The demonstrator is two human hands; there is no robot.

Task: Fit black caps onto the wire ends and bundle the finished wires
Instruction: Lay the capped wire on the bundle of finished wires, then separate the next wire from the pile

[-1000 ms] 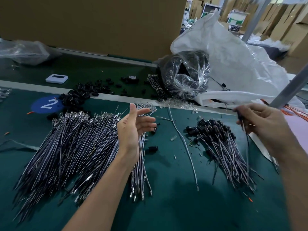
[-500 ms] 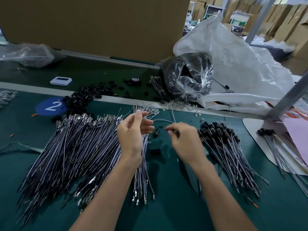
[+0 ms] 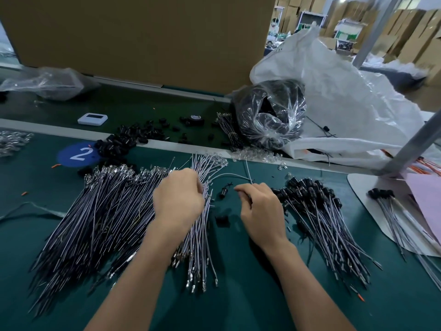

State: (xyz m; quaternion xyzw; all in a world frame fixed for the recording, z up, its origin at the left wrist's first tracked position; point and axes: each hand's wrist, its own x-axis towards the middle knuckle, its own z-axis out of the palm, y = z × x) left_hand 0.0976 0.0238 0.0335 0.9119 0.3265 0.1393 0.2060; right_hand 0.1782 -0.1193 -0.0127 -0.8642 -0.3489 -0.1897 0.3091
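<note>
Our left hand (image 3: 179, 197) curls its fingers round some uncapped wires (image 3: 200, 235) in the narrow bundle on the counter (image 3: 238, 295). Our right hand (image 3: 261, 209) is curled too, just beside the capped wires (image 3: 319, 218), though we cannot tell what it pinches; one loose black cap (image 3: 223, 192) lies between the hands, a heap of black caps (image 3: 117, 144) farther back

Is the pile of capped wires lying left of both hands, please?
No, the capped wires lie right of the right hand; the left hand grips uncapped wires.
</note>
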